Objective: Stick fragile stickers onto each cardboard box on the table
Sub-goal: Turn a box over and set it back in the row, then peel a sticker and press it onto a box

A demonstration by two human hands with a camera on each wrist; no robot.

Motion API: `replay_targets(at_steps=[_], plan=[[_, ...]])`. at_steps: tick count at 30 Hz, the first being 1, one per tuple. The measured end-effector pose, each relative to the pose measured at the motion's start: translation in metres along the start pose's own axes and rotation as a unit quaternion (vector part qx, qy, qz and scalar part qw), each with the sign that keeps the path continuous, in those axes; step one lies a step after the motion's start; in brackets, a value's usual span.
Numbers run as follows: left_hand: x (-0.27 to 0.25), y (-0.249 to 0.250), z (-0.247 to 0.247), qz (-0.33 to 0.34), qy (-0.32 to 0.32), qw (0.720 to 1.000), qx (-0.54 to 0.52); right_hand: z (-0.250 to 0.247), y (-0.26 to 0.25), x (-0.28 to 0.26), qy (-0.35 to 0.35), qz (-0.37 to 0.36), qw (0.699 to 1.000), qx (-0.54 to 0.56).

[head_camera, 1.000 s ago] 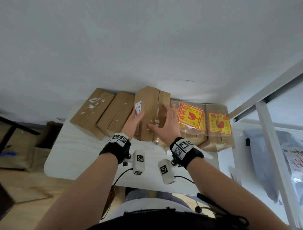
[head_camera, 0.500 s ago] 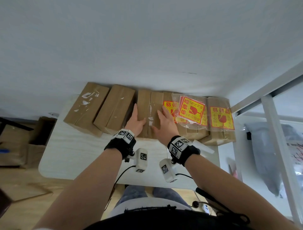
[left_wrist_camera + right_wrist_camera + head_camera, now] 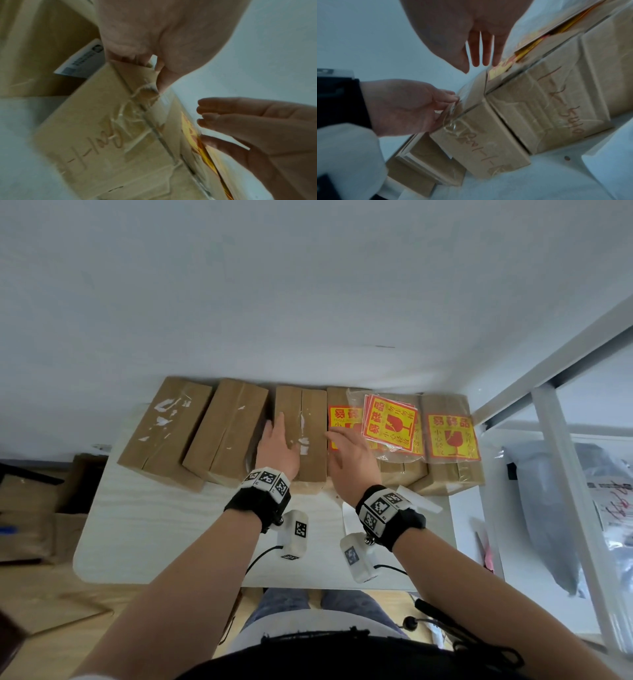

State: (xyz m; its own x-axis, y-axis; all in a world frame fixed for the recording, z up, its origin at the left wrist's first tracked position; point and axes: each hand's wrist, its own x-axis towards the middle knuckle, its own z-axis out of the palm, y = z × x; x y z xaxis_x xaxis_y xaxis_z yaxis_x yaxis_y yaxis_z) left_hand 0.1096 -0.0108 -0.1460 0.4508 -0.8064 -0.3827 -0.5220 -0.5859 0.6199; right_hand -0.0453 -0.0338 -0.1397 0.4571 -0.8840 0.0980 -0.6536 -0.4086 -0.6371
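Note:
Five brown cardboard boxes stand in a row against the wall on the white table (image 3: 164,529). The middle box (image 3: 313,433) bears no sticker; my left hand (image 3: 279,441) lies flat on its top. My right hand (image 3: 347,448) hovers with straight fingers over the neighbouring box (image 3: 337,398), which carries a red-and-yellow fragile sticker (image 3: 342,416). A clear bag of stickers (image 3: 390,422) lies beside it. The far-right box (image 3: 448,474) also has a sticker. In the wrist views the middle box (image 3: 102,135) (image 3: 479,142) shows handwriting on its end.
Two plain boxes (image 3: 164,426) (image 3: 227,433) stand at the left of the row. White backing strips (image 3: 419,501) lie by my right wrist. Cardboard (image 3: 34,508) sits on the floor at left. A white metal frame (image 3: 565,474) and a grey bag (image 3: 548,508) are at right.
The middle box, tipped up between both hands a second ago, now lies flat in the row. My right hand has lifted off it and shifted right; my left hand stays on top.

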Motion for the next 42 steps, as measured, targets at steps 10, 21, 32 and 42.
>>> replay_targets(at_steps=[10, 21, 32, 42], plan=[[-0.012, 0.097, 0.013, 0.072, -0.017, 0.997, -0.024, -0.077, 0.067, 0.001, 0.211, 0.234, 0.949, -0.012], [0.000, 0.126, 0.064, -0.033, -0.069, 0.997, -0.003, -0.127, 0.116, 0.006, 0.150, 0.386, 0.910, -0.013], [0.013, 0.135, 0.072, -0.020, -0.035, 0.999, -0.009, -0.132, 0.112, 0.028, 0.077, 0.301, 0.935, 0.173], [0.022, 0.127, 0.066, 0.021, 0.000, 0.992, -0.122, -0.117, 0.127, 0.030, -0.010, 0.357, 0.912, 0.201]])
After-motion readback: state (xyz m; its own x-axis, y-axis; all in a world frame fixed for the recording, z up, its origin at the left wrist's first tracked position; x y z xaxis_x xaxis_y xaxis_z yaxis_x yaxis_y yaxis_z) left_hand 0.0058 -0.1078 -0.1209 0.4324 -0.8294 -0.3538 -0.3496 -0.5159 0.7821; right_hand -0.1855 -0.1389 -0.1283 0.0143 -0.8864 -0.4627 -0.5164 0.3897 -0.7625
